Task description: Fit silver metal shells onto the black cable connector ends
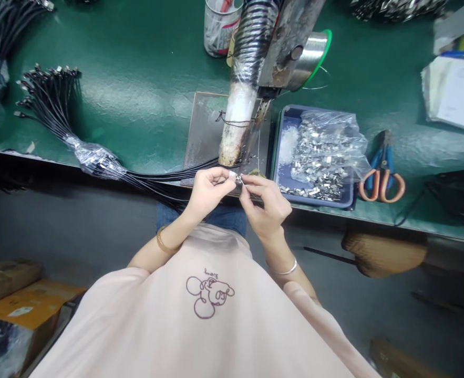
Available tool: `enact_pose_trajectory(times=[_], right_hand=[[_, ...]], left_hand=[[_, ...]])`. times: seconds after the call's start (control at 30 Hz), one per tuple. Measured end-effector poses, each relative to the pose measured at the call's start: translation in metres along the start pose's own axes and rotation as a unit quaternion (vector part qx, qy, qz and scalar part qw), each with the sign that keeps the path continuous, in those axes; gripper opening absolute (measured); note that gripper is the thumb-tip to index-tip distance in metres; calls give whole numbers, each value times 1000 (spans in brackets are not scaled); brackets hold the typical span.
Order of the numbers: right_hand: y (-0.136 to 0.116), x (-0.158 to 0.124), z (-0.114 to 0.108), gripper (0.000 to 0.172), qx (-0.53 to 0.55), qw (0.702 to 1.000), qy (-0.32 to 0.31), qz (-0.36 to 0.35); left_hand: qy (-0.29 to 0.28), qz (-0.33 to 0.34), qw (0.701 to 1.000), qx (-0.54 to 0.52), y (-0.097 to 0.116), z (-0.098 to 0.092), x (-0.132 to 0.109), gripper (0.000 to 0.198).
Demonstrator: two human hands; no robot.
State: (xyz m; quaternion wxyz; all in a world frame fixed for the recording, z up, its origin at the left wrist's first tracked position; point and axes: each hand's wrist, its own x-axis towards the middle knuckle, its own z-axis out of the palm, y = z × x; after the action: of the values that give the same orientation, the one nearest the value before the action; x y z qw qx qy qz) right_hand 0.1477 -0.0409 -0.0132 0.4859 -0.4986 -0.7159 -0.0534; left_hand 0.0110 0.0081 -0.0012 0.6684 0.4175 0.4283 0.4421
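My left hand (210, 191) is closed in a pinch near the table's front edge, with a small metal connector (238, 179) at its fingertips. Facing it, my right hand (266, 203) pinches close to the same connector; a thin pale sliver shows at its fingertips, too small to name. Black cables (164, 177) run from the left to just behind and under my left hand. Right above my fingers hangs the stained lower end of a white-wrapped duct (235, 126). Behind the hands lies a flat grey plate (204, 126).
A blue tray (314, 202) of small metal shells and a plastic bag stands to the right, beside orange-handled scissors (382, 184) and blue-handled pliers (387, 157). A solder wire spool (308, 60) and a cup (219, 31) are behind. A wrapped cable bundle (93, 157) lies left.
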Motion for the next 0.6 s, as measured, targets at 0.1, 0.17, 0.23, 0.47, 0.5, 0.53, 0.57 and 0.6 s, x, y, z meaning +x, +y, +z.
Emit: enact_pose_trajectory(times=[0.1, 0.17, 0.23, 0.47, 0.5, 0.53, 0.57, 0.6], right_hand=[[0, 1, 0, 19, 6, 1000, -5, 11], [0, 2, -1, 18, 9, 1000, -7, 14], [0, 3, -1, 17, 4, 1000, -9, 16], [-2, 5, -3, 14, -28, 999, -19, 24], [-3, 5, -3, 14, -28, 999, -19, 22], [-3, 5, -3, 15, -25, 999, -19, 18], [-3, 5, -3, 15, -21, 999, -19, 15], [-3, 5, -3, 16, -15, 1000, -20, 12]], left_hand=[[6, 1, 1000, 9, 0, 1, 1, 15], [6, 4, 1000, 14, 0, 1, 1, 17], [5, 8, 1000, 16, 1, 1, 1, 20], [5, 6, 1000, 14, 4, 1, 2, 18], [7, 5, 1000, 14, 4, 1, 2, 16], [8, 4, 1000, 15, 4, 1, 2, 14], [10, 1, 1000, 18, 5, 0, 2, 12], [11, -1, 1000, 23, 5, 0, 2, 11]])
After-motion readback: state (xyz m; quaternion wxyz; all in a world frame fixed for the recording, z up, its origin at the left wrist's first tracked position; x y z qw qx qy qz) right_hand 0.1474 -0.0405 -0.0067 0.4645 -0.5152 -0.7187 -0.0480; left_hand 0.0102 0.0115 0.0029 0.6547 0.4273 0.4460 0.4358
